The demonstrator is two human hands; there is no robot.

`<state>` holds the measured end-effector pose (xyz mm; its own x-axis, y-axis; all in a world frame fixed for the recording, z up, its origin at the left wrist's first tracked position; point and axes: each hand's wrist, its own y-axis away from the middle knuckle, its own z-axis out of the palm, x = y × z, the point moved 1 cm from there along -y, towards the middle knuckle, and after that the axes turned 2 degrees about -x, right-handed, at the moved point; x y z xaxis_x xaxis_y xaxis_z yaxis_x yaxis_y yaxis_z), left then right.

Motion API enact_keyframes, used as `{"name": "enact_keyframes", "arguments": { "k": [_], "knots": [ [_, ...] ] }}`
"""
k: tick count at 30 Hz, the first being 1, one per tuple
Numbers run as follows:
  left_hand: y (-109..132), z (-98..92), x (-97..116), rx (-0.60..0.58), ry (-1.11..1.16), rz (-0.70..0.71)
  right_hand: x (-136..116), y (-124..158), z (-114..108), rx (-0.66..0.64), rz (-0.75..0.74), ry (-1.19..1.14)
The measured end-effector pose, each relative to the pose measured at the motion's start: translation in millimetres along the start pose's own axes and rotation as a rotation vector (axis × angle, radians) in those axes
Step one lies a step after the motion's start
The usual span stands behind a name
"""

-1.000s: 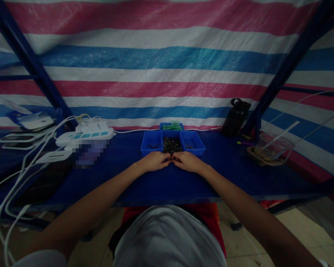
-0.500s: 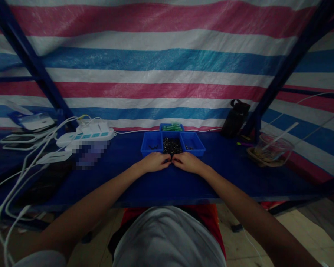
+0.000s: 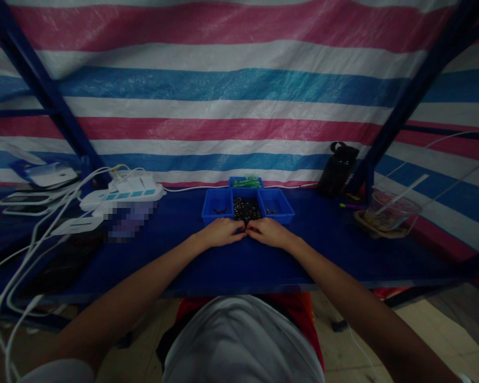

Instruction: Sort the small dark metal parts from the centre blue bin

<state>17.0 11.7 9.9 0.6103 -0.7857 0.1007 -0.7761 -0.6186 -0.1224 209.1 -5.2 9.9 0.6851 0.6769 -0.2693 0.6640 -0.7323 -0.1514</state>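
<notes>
Though contents unclear, fingers curled close

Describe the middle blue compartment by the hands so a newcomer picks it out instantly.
On the blue table, just beyond the left hand and right hand, sits a row of three blue compartments. The middle compartment lies straight beyond where the hands converge. It is heaped with small dark parts, while the left compartment and right compartment hold only a few pieces each.

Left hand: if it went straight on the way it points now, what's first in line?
Left hand would likely meet the right hand first; they're nearly or already touching, can't tell which at this depth.
</notes>
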Motion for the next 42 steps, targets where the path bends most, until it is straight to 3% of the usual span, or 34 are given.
{"name": "enact_keyframes", "arguments": {
  "k": [42],
  "knots": [
    [-0.7, 1.5, -1.3, -0.007, 0.011, 0.031, 1.3, 0.6, 0.0, 0.01, -0.008, 0.024]
  ]
}}
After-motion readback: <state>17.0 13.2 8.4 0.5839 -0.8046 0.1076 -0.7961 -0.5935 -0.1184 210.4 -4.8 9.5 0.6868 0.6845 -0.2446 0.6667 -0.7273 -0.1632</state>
